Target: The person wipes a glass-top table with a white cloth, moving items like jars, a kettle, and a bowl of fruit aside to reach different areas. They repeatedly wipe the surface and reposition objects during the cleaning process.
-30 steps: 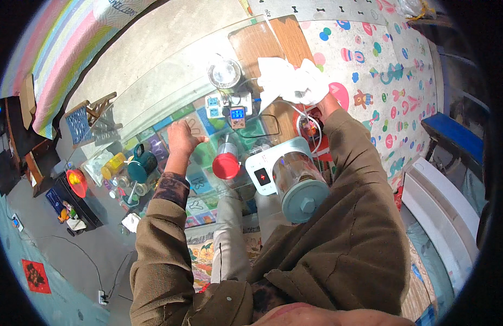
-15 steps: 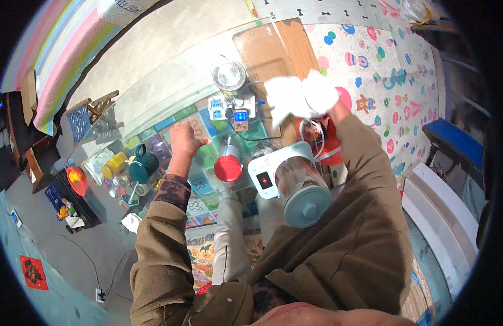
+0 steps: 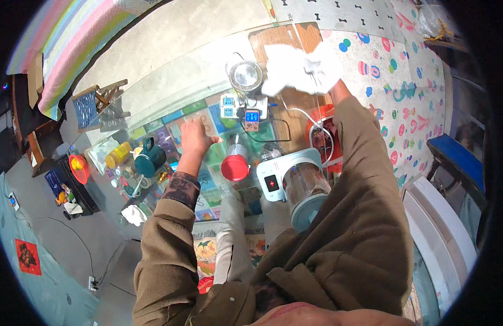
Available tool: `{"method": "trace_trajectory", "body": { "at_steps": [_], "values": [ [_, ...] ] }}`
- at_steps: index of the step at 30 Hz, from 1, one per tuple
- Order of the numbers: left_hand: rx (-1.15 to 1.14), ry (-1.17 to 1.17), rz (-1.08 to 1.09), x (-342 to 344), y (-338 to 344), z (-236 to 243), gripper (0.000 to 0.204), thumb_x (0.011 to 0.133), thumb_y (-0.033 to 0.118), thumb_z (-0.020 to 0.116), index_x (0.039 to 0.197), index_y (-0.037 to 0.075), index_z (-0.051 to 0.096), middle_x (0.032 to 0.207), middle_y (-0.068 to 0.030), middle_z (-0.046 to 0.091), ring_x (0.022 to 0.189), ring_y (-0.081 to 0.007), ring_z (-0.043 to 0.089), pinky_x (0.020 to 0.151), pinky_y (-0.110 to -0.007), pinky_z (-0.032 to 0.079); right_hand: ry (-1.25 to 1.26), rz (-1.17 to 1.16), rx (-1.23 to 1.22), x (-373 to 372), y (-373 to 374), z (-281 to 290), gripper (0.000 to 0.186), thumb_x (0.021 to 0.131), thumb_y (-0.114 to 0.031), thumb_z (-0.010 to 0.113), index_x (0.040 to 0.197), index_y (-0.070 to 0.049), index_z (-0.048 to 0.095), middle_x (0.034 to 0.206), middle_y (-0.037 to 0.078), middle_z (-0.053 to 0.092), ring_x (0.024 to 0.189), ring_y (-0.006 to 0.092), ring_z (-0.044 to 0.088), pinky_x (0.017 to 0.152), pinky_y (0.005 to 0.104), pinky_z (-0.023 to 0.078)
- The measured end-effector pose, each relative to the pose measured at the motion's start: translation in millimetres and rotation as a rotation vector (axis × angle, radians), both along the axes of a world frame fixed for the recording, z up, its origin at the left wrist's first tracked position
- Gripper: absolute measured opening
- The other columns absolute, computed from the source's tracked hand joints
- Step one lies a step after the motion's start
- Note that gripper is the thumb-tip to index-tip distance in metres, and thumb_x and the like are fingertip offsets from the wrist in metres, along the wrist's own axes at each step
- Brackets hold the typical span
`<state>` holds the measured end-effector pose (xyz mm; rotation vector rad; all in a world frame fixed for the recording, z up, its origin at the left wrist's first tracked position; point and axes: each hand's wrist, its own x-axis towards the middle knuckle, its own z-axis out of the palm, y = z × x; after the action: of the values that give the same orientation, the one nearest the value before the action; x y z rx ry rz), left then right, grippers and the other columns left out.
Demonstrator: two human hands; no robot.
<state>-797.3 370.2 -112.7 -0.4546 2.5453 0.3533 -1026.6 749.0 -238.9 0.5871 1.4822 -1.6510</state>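
Note:
My right hand [image 3: 341, 93] grips a bright white cloth [image 3: 303, 70] over the wooden board [image 3: 265, 39] at the table's far side; its fingers are mostly hidden by the cloth. My left hand [image 3: 194, 138] lies on the patterned table cover [image 3: 181, 113], thumb spread, holding nothing. To its right stand a red-lidded cup [image 3: 235, 167] and a white power strip [image 3: 228, 105] with a small lit meter [image 3: 252, 118] beside it. Nearer my body is a white appliance base [image 3: 269, 165] carrying a clear jug [image 3: 305, 187], partly hidden by my right sleeve.
Behind the strip sits a round metal-topped device [image 3: 245, 75]. A red container [image 3: 323, 133] with a white cord [image 3: 306, 112] is under my right forearm. At left are a dark green pot [image 3: 149, 160], a yellow bottle [image 3: 119, 155] and small jars. A folding stool [image 3: 98, 106] stands beyond.
My right hand has carried the white cloth farther away and slightly left over the board, exposing more white cord. My left hand stays put; the whole view has shifted a little.

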Motion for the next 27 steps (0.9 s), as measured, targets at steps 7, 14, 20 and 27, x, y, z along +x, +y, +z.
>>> {"method": "trace_trajectory", "body": {
  "at_steps": [7,14,20,27],
  "values": [
    [-0.017,-0.059,0.038,-3.4,2.1,1.3,0.064,0.047,0.039,0.098,0.092,0.005,0.067,0.102,-0.0155,0.066,0.102,-0.036,0.06,0.087,-0.044,0.052,-0.114,0.049,0.081,85.4,64.9,33.0,0.042,0.104,-0.034,0.048,0.11,0.004,0.067,0.098,0.013,0.073,0.087,0.0211,0.072,0.073,0.0342,0.057],
    [0.01,-0.059,0.027,-3.5,0.1,-0.4,0.068,0.046,0.041,0.098,0.095,0.005,0.068,0.097,-0.0151,0.068,0.1,-0.0358,0.062,0.088,-0.044,0.051,-0.028,-0.004,0.103,56.2,58.9,24.7,0.043,0.104,-0.034,0.048,0.11,0.004,0.067,0.098,0.013,0.073,0.086,0.0211,0.072,0.073,0.0341,0.057],
    [-0.008,-0.013,-0.001,-1.3,-0.1,-1.0,0.066,0.045,0.042,0.098,0.091,0.006,0.067,0.097,-0.015,0.068,0.098,-0.0359,0.062,0.086,-0.044,0.051,-0.03,0.049,0.158,90.7,82.0,36.1,0.043,0.105,-0.034,0.047,0.109,0.004,0.067,0.098,0.013,0.073,0.086,0.0212,0.072,0.073,0.0341,0.057],
    [0.02,-0.024,0.02,-0.7,-3.1,-3.1,0.066,0.046,0.044,0.097,0.09,0.005,0.066,0.099,-0.0179,0.066,0.1,-0.037,0.061,0.087,-0.045,0.051,0.503,0.663,0.749,92.4,74.9,65.6,0.043,0.105,-0.034,0.047,0.109,0.004,0.067,0.097,0.013,0.073,0.086,0.0213,0.072,0.073,0.0339,0.056]
  ]
}}
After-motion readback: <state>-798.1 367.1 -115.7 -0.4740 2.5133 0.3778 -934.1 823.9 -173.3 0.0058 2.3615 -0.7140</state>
